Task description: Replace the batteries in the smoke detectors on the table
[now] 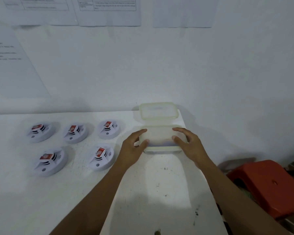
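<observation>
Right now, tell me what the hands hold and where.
Both hold the plastic container by its short ends: left hand at the left end, right hand at the right.

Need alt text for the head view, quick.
The left hand and right hand hold a translucent lidded plastic box on a white table. Five round white smoke detectors with red batteries lie to its left.
</observation>
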`<act>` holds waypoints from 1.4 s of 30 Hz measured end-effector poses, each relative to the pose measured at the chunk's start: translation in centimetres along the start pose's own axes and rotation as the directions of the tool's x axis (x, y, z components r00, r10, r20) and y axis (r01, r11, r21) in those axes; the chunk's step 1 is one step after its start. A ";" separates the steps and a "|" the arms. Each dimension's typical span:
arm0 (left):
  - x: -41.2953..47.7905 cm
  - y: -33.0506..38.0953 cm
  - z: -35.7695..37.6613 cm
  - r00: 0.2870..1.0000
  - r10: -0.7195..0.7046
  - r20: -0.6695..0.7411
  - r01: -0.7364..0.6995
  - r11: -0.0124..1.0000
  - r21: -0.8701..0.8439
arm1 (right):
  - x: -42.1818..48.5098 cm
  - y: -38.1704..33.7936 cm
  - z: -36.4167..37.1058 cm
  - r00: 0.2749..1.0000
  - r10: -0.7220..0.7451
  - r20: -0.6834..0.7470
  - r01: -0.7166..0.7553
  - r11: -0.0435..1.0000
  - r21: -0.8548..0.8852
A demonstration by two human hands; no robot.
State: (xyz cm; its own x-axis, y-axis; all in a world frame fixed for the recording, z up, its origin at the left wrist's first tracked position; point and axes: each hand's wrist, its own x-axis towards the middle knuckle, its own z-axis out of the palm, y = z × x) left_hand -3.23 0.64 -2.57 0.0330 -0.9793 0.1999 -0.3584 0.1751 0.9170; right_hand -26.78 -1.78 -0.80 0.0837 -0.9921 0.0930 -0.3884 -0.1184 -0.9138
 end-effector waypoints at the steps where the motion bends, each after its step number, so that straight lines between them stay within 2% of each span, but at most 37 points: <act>1: 0.1 0.0 -0.2 1.000 0.008 0.008 -0.008 1.000 0.012 | 0.1 -0.1 0.0 1.000 -0.014 -0.005 0.014 0.999 -0.033; 6: 0.0 0.1 -3.6 0.995 0.096 0.007 -0.096 0.985 0.145 | 0.0 -1.8 1.0 0.981 -0.179 -0.076 0.153 0.952 -0.265; 11: -2.0 -0.3 -10.2 0.978 0.206 -0.027 -0.179 0.902 0.394 | -1.2 -5.2 6.1 0.908 -0.410 -0.086 0.365 0.874 -0.320; 15: -4.6 -3.5 -17.0 0.972 0.237 -0.010 -0.197 0.831 0.520 | -3.5 -7.8 13.0 0.843 -0.537 0.008 0.512 0.798 -0.319; 17: -5.9 -6.1 -20.3 0.964 0.259 -0.055 -0.174 0.776 0.607 | -4.8 -8.1 17.1 0.861 -0.504 0.060 0.498 0.815 -0.298; 19: -7.1 -8.1 -23.0 0.967 0.215 -0.133 -0.078 0.754 0.652 | -5.8 -7.7 20.8 0.923 -0.373 0.096 0.385 0.877 -0.289; 21: -8.3 -9.3 -25.1 0.981 0.109 -0.163 0.015 0.789 0.614 | -6.6 -7.2 23.8 0.967 -0.242 0.082 0.256 0.920 -0.298; 22: -8.7 -9.9 -26.0 0.989 0.071 -0.132 0.017 0.819 0.573 | -6.9 -6.9 24.9 0.975 -0.215 0.052 0.220 0.921 -0.320; 26: -9.4 -11.2 -28.0 0.996 0.085 -0.014 -0.067 0.870 0.489 | -7.8 -7.5 28.2 0.983 -0.179 -0.048 0.152 0.926 -0.345; 31: -9.7 -12.5 -30.2 0.997 0.074 -0.033 -0.049 0.879 0.474 | -8.7 -8.9 31.3 0.981 -0.181 -0.064 0.149 0.929 -0.338; 39: -10.1 -12.9 -31.0 0.997 0.073 -0.024 -0.053 0.878 0.475 | -9.2 -9.6 31.4 0.980 -0.185 -0.077 0.151 0.934 -0.323; 42: -10.1 -13.0 -31.2 0.988 0.153 -0.013 -0.128 0.868 0.479 | -9.0 -9.3 31.4 0.979 -0.180 -0.095 0.143 0.940 -0.311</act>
State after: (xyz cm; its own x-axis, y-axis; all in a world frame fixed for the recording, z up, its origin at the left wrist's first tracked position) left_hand 30.17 11.42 -5.78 -0.0102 -0.9394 0.3426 -0.7626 0.2289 0.6050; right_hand 4.90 9.55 -5.56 0.0644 -0.9539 0.2932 -0.6384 -0.2653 -0.7226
